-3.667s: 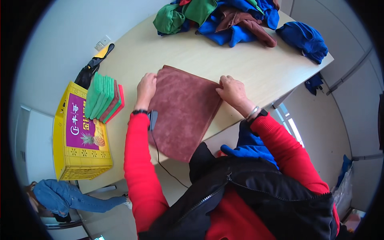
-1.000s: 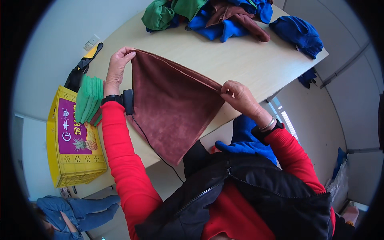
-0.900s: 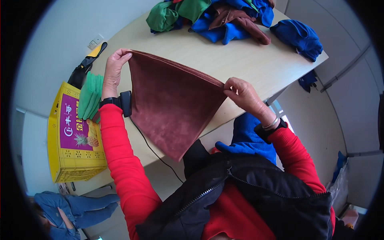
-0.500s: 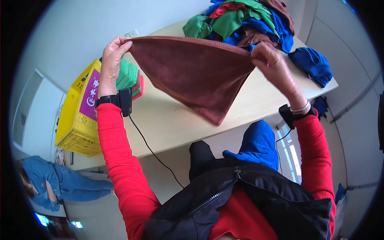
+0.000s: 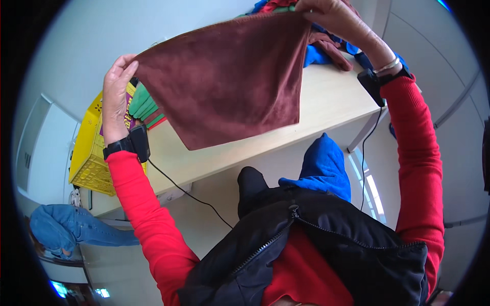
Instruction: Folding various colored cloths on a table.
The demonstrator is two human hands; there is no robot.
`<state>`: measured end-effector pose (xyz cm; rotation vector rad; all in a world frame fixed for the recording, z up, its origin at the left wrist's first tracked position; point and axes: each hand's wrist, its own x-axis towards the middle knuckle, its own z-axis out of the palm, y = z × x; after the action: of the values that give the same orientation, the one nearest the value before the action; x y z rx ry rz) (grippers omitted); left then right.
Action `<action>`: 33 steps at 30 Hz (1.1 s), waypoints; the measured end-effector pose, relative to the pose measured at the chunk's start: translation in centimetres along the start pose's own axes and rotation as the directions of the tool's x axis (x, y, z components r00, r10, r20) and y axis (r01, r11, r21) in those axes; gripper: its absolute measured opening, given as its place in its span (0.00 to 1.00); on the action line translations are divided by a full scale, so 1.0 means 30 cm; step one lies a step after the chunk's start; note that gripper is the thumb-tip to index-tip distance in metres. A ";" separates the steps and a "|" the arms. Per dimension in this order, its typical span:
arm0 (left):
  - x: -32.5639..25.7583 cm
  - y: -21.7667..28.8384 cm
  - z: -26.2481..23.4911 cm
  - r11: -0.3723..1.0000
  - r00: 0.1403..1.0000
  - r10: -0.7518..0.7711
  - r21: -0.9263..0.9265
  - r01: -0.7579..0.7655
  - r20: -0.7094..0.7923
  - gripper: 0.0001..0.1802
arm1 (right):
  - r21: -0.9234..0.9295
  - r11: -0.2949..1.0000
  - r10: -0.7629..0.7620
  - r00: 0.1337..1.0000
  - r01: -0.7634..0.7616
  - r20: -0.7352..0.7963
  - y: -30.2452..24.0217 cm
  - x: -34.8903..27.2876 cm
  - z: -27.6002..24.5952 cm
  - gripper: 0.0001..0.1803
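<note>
A maroon cloth hangs in the air above the wooden table, stretched between my hands. My left hand pinches its left corner. My right hand grips the right corner near the top of the picture. The cloth's lower edge dangles just over the table's near side. Both wrists carry black bands, and a thin black cable runs down from the left one.
A pile of blue, green and brown cloths lies at the table's far end. A stack of folded green and red cloths sits by a yellow crate at the left. Blue fabric lies lower left.
The maroon cloth lay flat on the table under both hands. I picked it up by two corners, lifted it off the table and spread it wider and higher.
</note>
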<state>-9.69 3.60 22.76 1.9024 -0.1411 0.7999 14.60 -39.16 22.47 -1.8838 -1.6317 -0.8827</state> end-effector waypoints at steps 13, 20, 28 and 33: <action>-0.077 -0.057 -0.034 0.981 0.986 -0.166 -0.100 0.165 0.005 0.12 | 0.318 0.904 0.228 0.952 -0.285 0.206 -0.056 -0.001 -0.012 0.06; -0.179 0.038 -0.050 0.958 0.975 -0.216 -0.179 0.222 0.052 0.13 | 0.449 0.792 0.271 0.897 -0.415 0.350 -0.063 0.052 -0.041 0.07; -0.163 -0.151 -0.060 0.947 0.948 -0.314 -0.055 0.316 0.049 0.16 | 0.306 0.831 0.289 0.830 -0.465 0.478 -0.010 0.106 0.117 0.08; -0.123 -0.630 0.019 0.825 0.819 -0.560 -0.010 0.565 0.121 0.12 | 0.133 0.942 0.204 0.838 -0.309 0.505 0.260 -0.042 0.586 0.10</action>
<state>-4.10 11.11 5.92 1.8035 0.3264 0.2782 24.88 -28.51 10.13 -2.2175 -1.5998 -0.1104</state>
